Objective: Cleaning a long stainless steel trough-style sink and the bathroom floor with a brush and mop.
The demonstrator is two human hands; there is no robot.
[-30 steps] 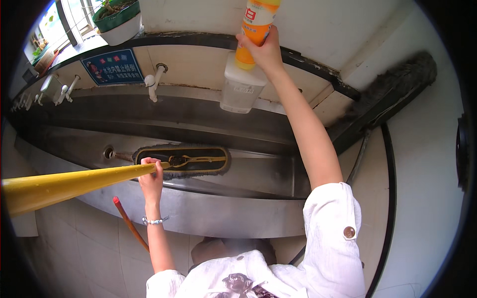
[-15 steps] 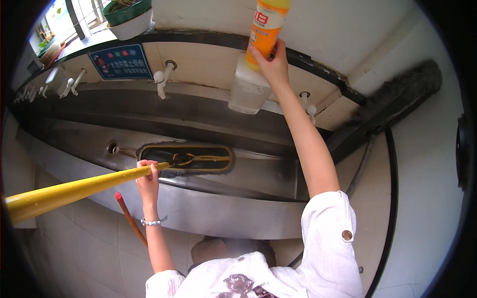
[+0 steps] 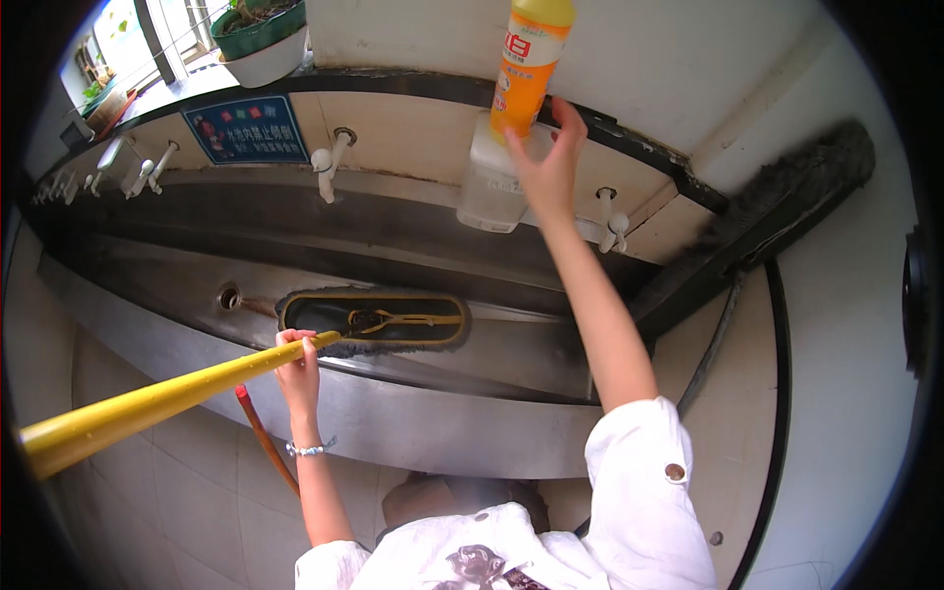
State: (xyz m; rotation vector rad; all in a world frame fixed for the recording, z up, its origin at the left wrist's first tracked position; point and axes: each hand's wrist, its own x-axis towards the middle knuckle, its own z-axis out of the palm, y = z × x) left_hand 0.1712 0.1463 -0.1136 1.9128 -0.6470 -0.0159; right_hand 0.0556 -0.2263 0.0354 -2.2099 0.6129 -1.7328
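Observation:
My left hand [image 3: 297, 366] is closed around the yellow pole of a flat mop, close to its head. The mop head [image 3: 413, 321], a long oval with a grey fringe and a yellow-edged dark plate, lies in the steel trough sink [image 3: 462, 418]. My right hand [image 3: 553, 167] has its fingers spread beside the lower part of an orange bottle [image 3: 524, 79] with a yellow top. Its thumb is near or touching the bottle's base; which one I cannot tell. Just below the bottle, a cloudy white plastic container [image 3: 492, 192] stands against the tiled wall.
White taps [image 3: 324, 172] line the wall above the trough. A second, dark fluffy mop [image 3: 777, 202] leans at the right. A green planter [image 3: 258, 29] sits on the window ledge, above a blue sign [image 3: 246, 130]. An orange-brown stick [image 3: 265, 438] stands left of my left forearm.
My right hand has let go of the orange bottle, drawing slightly down and right with its fingers opened. My left hand keeps hold of the mop.

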